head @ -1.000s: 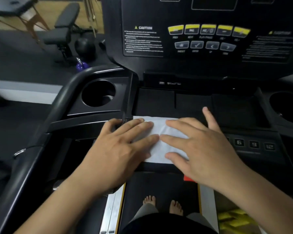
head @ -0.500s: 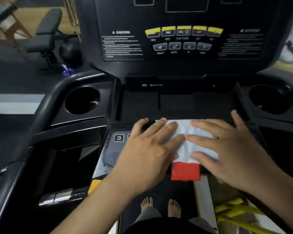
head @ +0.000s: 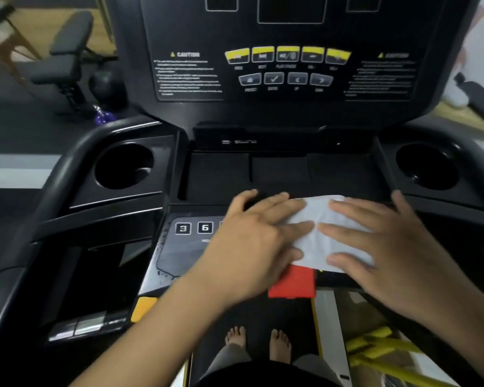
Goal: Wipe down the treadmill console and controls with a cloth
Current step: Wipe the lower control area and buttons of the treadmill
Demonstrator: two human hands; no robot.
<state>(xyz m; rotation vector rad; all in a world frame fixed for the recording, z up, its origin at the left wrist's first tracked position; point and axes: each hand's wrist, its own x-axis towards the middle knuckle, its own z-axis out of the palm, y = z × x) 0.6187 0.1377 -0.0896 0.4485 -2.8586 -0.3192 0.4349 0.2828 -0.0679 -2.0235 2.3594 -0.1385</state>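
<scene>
A white cloth [head: 323, 233] lies flat on the lower control panel [head: 179, 247] of the black treadmill console [head: 285, 113]. My left hand [head: 252, 241] presses its left part, fingers spread and flat. My right hand [head: 386, 247] presses its right part the same way. Number keys 3 and 6 [head: 194, 228] show to the left of my left hand. A red stop key [head: 292, 283] sticks out just below the cloth. The upper panel carries yellow buttons [head: 287, 55] and grey buttons [head: 285, 79].
Round cup holders sit at left [head: 123, 166] and right [head: 428, 166] of the tray. A curved black handrail [head: 53, 185] runs down the left. My bare feet [head: 259, 340] stand on the belt. A weight bench [head: 65, 60] is at far left; yellow straps [head: 380, 350] lie lower right.
Both hands have slid the cloth to the right across the lower panel, uncovering the 3 and 6 keys and the red key. The view has also shifted left.
</scene>
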